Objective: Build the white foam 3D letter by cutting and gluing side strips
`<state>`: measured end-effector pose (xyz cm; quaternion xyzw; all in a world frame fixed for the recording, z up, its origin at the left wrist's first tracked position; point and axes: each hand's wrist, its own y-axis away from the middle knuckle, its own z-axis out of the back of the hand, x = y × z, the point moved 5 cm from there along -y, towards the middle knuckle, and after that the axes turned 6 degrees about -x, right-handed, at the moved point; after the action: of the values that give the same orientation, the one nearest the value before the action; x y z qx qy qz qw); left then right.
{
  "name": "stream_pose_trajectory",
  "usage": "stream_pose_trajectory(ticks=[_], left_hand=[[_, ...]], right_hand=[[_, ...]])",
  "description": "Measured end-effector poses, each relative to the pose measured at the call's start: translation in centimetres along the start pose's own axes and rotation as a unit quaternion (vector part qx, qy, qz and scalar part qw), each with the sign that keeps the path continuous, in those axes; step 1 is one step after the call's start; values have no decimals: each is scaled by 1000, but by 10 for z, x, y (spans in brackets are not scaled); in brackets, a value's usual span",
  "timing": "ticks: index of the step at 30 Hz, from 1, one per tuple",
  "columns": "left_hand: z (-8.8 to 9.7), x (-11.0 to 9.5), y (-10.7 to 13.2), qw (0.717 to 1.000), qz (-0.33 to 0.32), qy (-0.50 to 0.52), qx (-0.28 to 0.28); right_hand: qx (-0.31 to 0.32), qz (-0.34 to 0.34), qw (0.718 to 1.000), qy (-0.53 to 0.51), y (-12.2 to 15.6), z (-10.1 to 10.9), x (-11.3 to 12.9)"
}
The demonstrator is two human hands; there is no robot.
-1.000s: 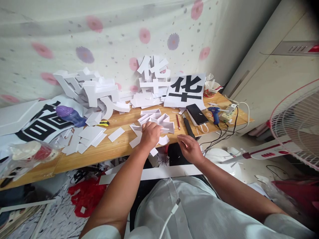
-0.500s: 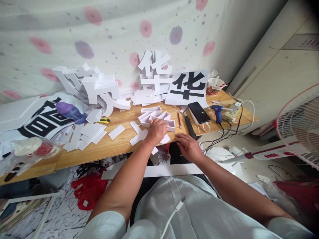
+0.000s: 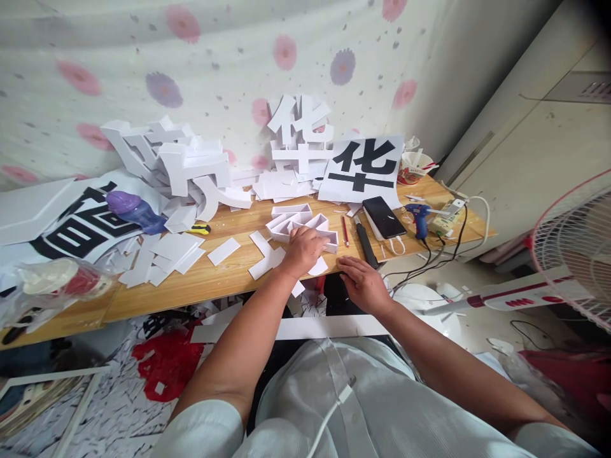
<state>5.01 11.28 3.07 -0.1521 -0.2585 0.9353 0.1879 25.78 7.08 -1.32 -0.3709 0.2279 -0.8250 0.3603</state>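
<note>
On the wooden table, a hollow white foam-board character (image 3: 279, 229) lies with its open side up, thin walls standing along its outline. My left hand (image 3: 304, 251) bends over its near right part, fingers closed on it; the fingertips are partly hidden. My right hand (image 3: 363, 283) rests at the table's front edge, fingers stretched out and holding nothing. Just beyond it lie a black-handled knife (image 3: 365, 243) and a red pencil (image 3: 345, 231). Loose white board pieces (image 3: 268, 256) lie by my left wrist. Across my lap runs a long white strip (image 3: 329, 327).
Finished white characters (image 3: 191, 165) pile up at the back left. Another character (image 3: 301, 152) stands beside a printed sheet (image 3: 329, 191). To the right are a phone (image 3: 384, 217), a blue glue gun (image 3: 420, 222), a power strip (image 3: 446, 219), cables and a fan (image 3: 582, 235).
The view has shifted very slightly. Both hands and the character stay in nearly the same place.
</note>
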Motion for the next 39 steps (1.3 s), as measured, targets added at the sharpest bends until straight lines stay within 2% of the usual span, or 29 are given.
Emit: stream_pose_trajectory(ticks=[10, 39], left_hand=[[0, 0, -1, 1000, -6, 27, 3], [2, -2, -1, 1000, 0, 16, -14]], right_hand=[[9, -4, 1000, -3, -4, 3, 3], [5, 1, 1000, 6, -6, 4, 7]])
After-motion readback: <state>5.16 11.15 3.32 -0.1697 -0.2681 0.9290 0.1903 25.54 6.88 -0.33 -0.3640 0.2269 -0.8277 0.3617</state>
